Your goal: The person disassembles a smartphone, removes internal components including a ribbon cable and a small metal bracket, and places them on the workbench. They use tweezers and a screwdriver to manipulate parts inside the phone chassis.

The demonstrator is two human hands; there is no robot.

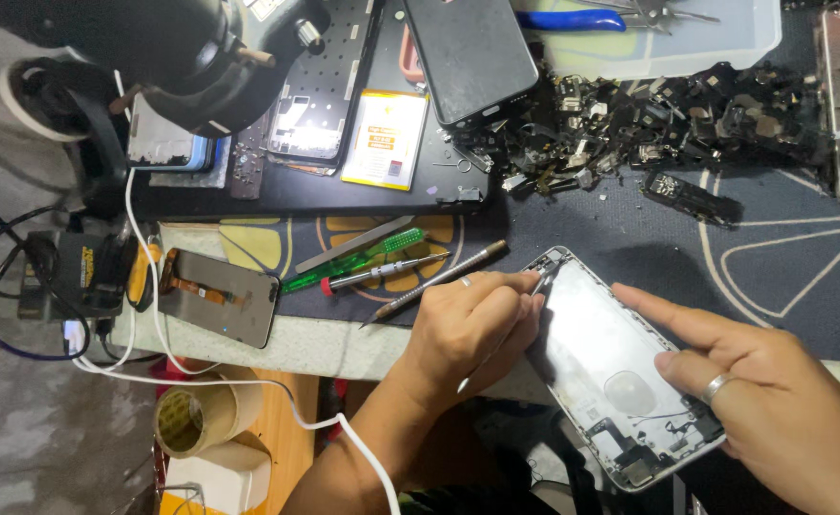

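Note:
A silver phone back housing [587, 329], opened and lying inside-up, hangs tilted over the front edge of the bench. My left hand [468, 329] pinches a thin metal tool [534, 283] whose tip touches the housing's top left corner. My right hand [768, 396], a ring on one finger, steadies the housing from the right: the index finger lies along its right edge and the thumb presses near its lower part. Small dark components [630, 448] sit at the housing's bottom end.
On the dark mat [630, 229] lie a green screwdriver [353, 262], a red-tipped one [382, 274] and a metal one [439, 281]. Further off: a loose screen [220, 300], a tape roll [191, 420], a white cable [248, 383], a heap of black parts [649, 114], a dark phone [468, 57], a battery [385, 138], blue-handled pliers [573, 19].

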